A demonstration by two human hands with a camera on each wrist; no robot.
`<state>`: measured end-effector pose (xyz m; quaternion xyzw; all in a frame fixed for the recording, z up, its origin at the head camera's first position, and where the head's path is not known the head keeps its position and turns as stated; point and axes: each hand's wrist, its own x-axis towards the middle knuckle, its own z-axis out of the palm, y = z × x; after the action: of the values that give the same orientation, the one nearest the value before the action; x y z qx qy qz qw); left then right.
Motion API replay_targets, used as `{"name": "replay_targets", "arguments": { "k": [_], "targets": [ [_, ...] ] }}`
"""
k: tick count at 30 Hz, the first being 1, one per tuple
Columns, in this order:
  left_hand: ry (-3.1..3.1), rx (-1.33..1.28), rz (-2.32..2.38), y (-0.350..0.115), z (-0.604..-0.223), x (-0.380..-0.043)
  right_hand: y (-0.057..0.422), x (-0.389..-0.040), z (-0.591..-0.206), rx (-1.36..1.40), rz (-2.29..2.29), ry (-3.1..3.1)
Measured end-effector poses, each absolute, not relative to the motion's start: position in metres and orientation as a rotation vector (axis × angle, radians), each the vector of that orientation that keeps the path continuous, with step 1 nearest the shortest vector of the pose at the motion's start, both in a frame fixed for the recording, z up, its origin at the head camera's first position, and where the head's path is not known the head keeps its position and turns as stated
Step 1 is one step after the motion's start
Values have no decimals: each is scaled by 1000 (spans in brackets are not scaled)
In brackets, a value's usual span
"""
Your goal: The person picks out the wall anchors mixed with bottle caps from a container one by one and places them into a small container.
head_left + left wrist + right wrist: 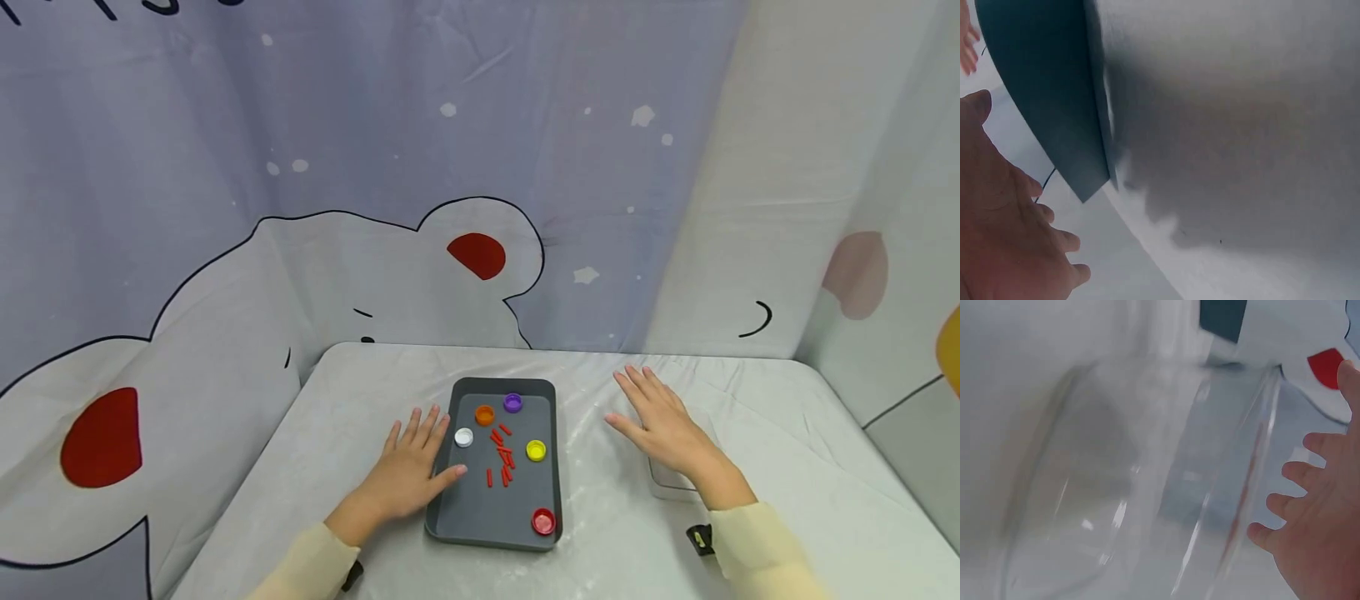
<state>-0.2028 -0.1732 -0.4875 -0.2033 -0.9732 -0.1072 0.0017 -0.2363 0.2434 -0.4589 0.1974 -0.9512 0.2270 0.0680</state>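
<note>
My left hand point(408, 473) hovers with spread fingers at the left edge of a dark grey tray point(468, 525), its thumb overlapping the tray in the head view. My right hand point(667, 429), fingers straight, is over a clear plastic box point(675, 490), which it partly covers in that view. The right wrist view shows the transparent box point(1147, 487) beside the fingers. On the tray lie several short red sticks point(504, 454) and small round cups: white point(463, 437), orange point(485, 415), purple point(513, 403), yellow point(536, 451) and red point(543, 522). Neither hand holds anything.
A white cloth point(600, 542) covers the table. Behind it hangs a printed curtain point(375, 125) with a bear drawing, reaching round to the right side. A black wrist strap piece point(701, 539) shows under the right sleeve point(757, 542).
</note>
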Motion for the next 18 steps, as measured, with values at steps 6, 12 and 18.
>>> {"name": "replay_targets", "arguments": {
  "k": [6,12,18],
  "targets": [
    [-3027,-649,-371,-172,-496,-202,215,-244,-455,662,686,-2868],
    [-3038,-626,-364,-173,-503,-202,189,-250,-457,735,740,-2861],
    [-3074,-608,-327,-173,-510,-205,170,-254,-460,785,769,-2885]
  ]
}}
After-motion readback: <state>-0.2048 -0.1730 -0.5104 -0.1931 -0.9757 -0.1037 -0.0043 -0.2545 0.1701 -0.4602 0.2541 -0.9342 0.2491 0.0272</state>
